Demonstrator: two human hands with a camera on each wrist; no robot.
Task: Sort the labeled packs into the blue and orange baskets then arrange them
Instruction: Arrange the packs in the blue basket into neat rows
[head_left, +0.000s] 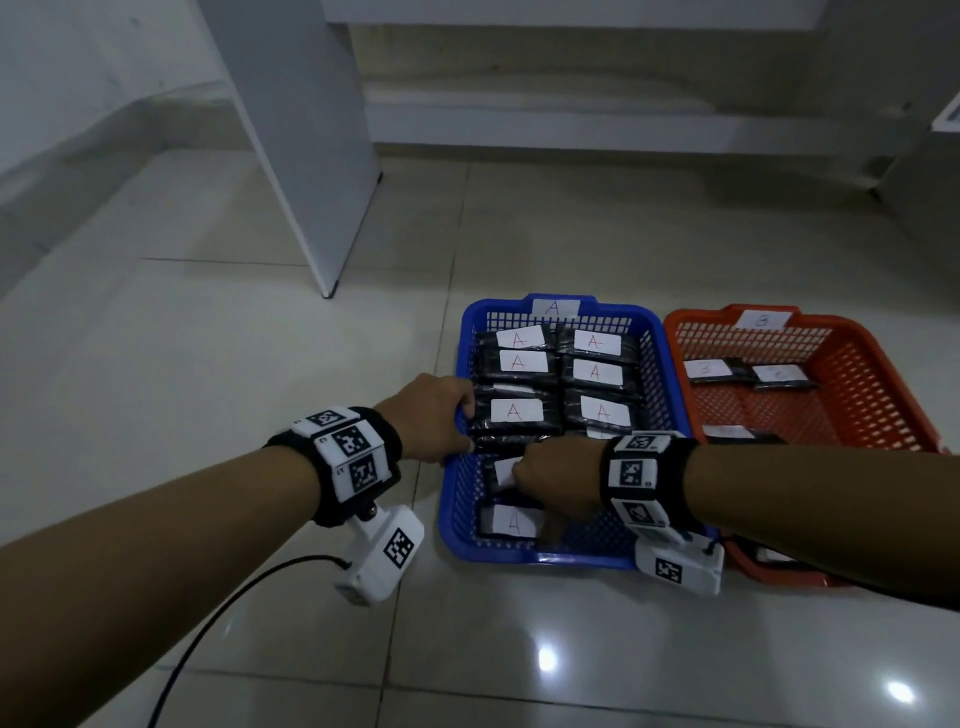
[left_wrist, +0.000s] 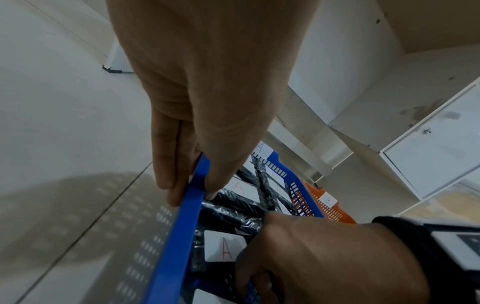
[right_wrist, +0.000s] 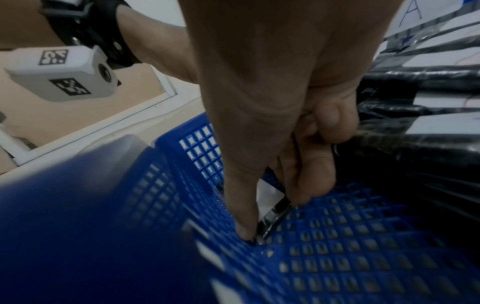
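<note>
Tiled floor (head_left: 260, 312): pale, glossy; carries both baskets, side by side, touching or nearly so.

White panel (head_left: 311, 156): upright, far-left of baskets, foot on floor.

Blue basket (head_left: 657, 364): mesh walls, paper tag "A" on far rim. Holds black packs (head_left: 519, 415) w/ white labels marked red "A", laid in two columns, approx. 6 labels readable in head view; more partly hidden under the R hand. Near-right part of the mesh bottom is bare.

Orange basket (head_left: 857, 395): right of blue one, paper tag on far rim, letter faint, looks like "B". A few black packs w/ white labels along far end and left side; label letters too faint to read. Near end hidden by R forearm.

L hand (head_left: 431, 415): on blue basket's left rim, about mid-length. L wrist view: fingers outside, thumb inside, pinching the rim (left_wrist: 192, 195).

R hand (head_left: 556, 478): inside blue basket, near end. R wrist view: thumb (right_wrist: 244, 216) and curled fingers clamped on the edge of a black pack (right_wrist: 275, 211), down at the mesh bottom near the basket's near-left corner.

Wrist cams: white housings w/ black-white markers, black straps, one per wrist; black cable runs from the L unit (head_left: 379, 561).
</note>
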